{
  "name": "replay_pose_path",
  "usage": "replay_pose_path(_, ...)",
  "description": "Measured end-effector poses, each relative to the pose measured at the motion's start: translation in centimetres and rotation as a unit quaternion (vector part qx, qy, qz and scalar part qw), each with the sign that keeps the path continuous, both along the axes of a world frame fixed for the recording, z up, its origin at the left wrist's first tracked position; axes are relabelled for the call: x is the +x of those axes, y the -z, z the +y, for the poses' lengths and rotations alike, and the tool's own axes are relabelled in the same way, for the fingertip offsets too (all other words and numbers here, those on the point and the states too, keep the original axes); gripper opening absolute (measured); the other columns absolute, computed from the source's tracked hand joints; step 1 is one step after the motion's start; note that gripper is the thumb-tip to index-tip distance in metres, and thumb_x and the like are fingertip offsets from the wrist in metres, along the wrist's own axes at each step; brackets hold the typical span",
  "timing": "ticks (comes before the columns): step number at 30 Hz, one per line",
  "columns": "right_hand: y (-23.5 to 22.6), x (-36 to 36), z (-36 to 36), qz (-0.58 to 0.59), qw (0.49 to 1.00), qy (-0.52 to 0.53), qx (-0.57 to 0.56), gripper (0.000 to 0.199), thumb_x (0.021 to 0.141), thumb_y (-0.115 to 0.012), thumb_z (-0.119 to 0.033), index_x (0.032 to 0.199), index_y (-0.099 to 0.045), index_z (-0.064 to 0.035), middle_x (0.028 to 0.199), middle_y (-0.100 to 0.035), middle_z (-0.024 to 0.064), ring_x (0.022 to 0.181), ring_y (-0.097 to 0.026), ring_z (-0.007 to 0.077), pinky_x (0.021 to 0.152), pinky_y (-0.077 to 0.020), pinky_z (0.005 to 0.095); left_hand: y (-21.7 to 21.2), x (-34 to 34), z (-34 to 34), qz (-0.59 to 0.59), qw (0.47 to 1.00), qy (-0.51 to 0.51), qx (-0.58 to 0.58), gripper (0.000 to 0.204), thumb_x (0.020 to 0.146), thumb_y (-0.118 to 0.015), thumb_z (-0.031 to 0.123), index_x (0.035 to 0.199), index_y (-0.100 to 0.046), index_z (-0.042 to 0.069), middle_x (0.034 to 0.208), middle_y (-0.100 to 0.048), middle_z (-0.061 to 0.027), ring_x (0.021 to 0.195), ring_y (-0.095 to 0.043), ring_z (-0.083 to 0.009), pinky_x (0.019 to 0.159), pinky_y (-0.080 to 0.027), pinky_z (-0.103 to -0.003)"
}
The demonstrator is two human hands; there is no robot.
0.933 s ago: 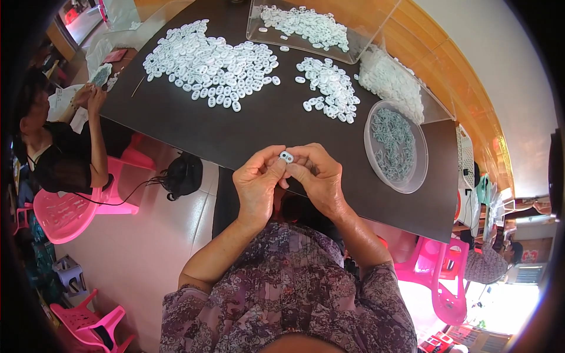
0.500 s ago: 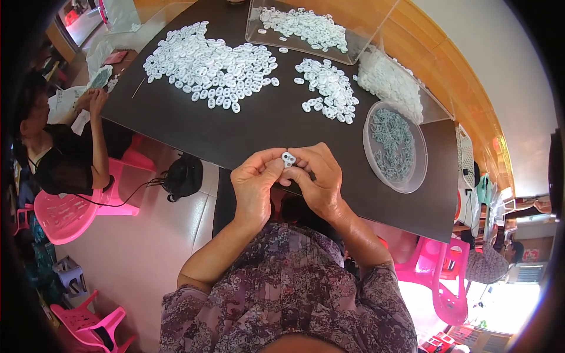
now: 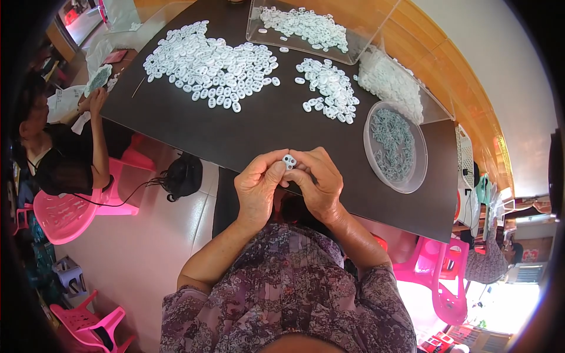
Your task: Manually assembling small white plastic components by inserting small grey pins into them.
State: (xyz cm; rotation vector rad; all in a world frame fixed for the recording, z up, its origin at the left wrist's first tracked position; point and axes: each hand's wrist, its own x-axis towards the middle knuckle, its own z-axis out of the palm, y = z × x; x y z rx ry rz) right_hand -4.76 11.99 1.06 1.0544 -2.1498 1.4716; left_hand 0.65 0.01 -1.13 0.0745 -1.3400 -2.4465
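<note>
Close to my body, over the table's near edge, my left hand [image 3: 255, 191] and my right hand [image 3: 318, 182] meet fingertip to fingertip. Pinched between them is a small white plastic piece with dark holes [image 3: 288, 160]; whether it is one part or two stacked cannot be made out. Both hands' fingers are closed on it, and their lower fingers hide its underside. Beyond lie a big heap of white oval two-holed pieces [image 3: 206, 65] and a smaller heap of the same [image 3: 331, 88]. To the right of my hands stands a round clear tub [image 3: 372, 156] holding small grey-green parts.
The dark table [image 3: 235, 129] carries a clear bin [image 3: 254, 23] of white pieces and a full clear plastic bag [image 3: 388, 82] at the back. A thin stick [image 3: 138, 88] lies far left. A seated person [image 3: 65, 141] works at left. Pink chairs [image 3: 65, 217] stand around.
My hands have shifted very slightly, and the white piece between my fingertips has turned a little. The heaps and the tub have stayed put.
</note>
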Motion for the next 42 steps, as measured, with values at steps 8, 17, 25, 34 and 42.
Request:
replay_pose_path(8,0.2,0.2,-0.3,0.021,1.000,-0.003,-0.016,0.030,0.070,-0.068,0.006,0.100,-0.064,0.0029,0.085,-0.064,0.0103,0.069,-0.056,0.0203,0.060,-0.0468,0.0294,-0.1,0.5,0.6,0.030,0.999,-0.033,-0.011,0.021,0.093,-0.056,0.007,0.110,-0.060,-0.006,0.087,-0.059,-0.0043,0.071,-0.051,-0.0076,0.065,-0.045,-0.020)
replay_pose_path(17,0.3,0.6,-0.6,0.041,0.999,0.005,-0.027,0.030,0.070,-0.068,0.007,0.099,-0.063,0.0034,0.085,-0.064,0.0111,0.069,-0.056,0.0207,0.059,-0.0463,0.0289,0.2,0.5,1.1,0.041,0.998,-0.035,0.037,0.019,0.094,-0.055,0.008,0.107,-0.058,-0.006,0.086,-0.059,-0.0049,0.070,-0.051,-0.0080,0.065,-0.046,-0.021)
replay_pose_path(25,-0.4,0.7,-0.4,-0.029,1.000,0.011,0.001,0.030,0.070,-0.068,0.005,0.100,-0.064,-0.0004,0.085,-0.063,0.0090,0.070,-0.055,0.0209,0.060,-0.0458,0.0300,-0.4,0.5,0.4,0.031,0.999,-0.029,0.025,0.021,0.094,-0.055,0.008,0.109,-0.058,-0.006,0.089,-0.061,-0.0060,0.071,-0.052,-0.0081,0.065,-0.046,-0.021)
replay_pose_path(34,-0.2,0.8,-0.4,0.012,1.000,0.007,-0.002,0.032,0.070,-0.068,0.005,0.102,-0.063,0.0007,0.086,-0.063,0.0100,0.070,-0.055,0.0222,0.061,-0.0457,0.0312,-0.6,0.3,-0.1,0.020,0.999,-0.010,-0.025,0.024,0.092,-0.056,0.004,0.114,-0.061,-0.005,0.086,-0.059,-0.0045,0.069,-0.052,-0.0083,0.062,-0.045,-0.020)
replay_pose_path(42,-0.1,1.2,-0.4,0.049,0.999,0.020,-0.005,0.037,0.069,-0.067,0.009,0.106,-0.062,0.0036,0.088,-0.062,0.0109,0.070,-0.054,0.0218,0.060,-0.0463,0.0304,-0.8,0.4,-0.3,0.037,0.992,-0.022,-0.118,0.023,0.092,-0.057,0.004,0.113,-0.063,-0.002,0.083,-0.054,-0.0023,0.066,-0.049,-0.0064,0.058,-0.042,-0.019)
